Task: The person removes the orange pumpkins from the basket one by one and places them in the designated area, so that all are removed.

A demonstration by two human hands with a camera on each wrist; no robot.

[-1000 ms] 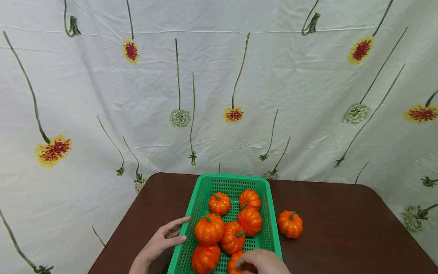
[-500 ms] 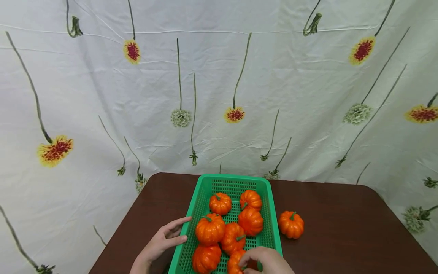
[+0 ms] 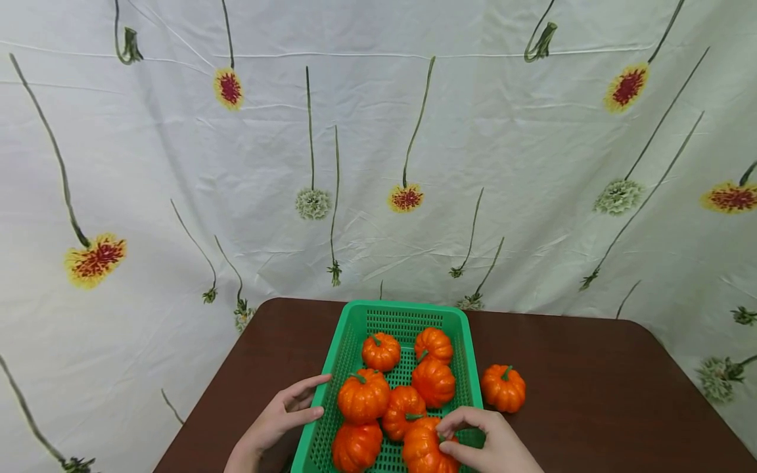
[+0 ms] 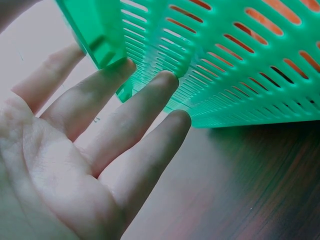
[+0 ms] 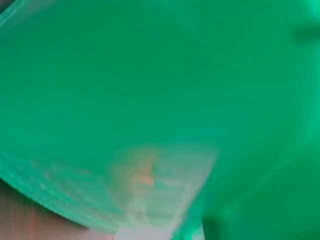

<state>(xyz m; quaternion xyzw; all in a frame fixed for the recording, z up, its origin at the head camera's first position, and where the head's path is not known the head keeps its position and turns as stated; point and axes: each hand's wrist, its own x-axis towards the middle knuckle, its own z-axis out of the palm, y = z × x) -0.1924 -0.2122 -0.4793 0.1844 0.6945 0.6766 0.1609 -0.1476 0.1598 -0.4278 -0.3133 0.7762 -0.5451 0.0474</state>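
Note:
A green plastic basket [image 3: 408, 306] with slotted walls holds several small orange pumpkins. At its left wall, my left hand [image 3: 278, 417] rests with fingers extended. In the left wrist view, that hand's fingertips [image 4: 167, 80] lie against the basket's slotted side [image 4: 230, 65], palm bare. My right hand [image 3: 487, 443] pinches the stem of a pumpkin [image 3: 422, 447] in the basket's near right part. This pumpkin overlaps the one behind it [image 3: 402, 410]. Blurred green basket wall [image 5: 150, 75] fills the right wrist view, which hides the right hand.
One more pumpkin [image 3: 504, 389] sits on the dark brown table [image 3: 568, 374], just right of the basket. Inside, a pumpkin [image 3: 363, 396] leans above another [image 3: 357, 447] at the left. A white flower-printed cloth [image 3: 378, 144] hangs behind the table.
My right hand has moved up and away from the near edge, bringing the pumpkin with it; more of that pumpkin shows. The pumpkin behind it has shifted slightly. My left hand stays put.

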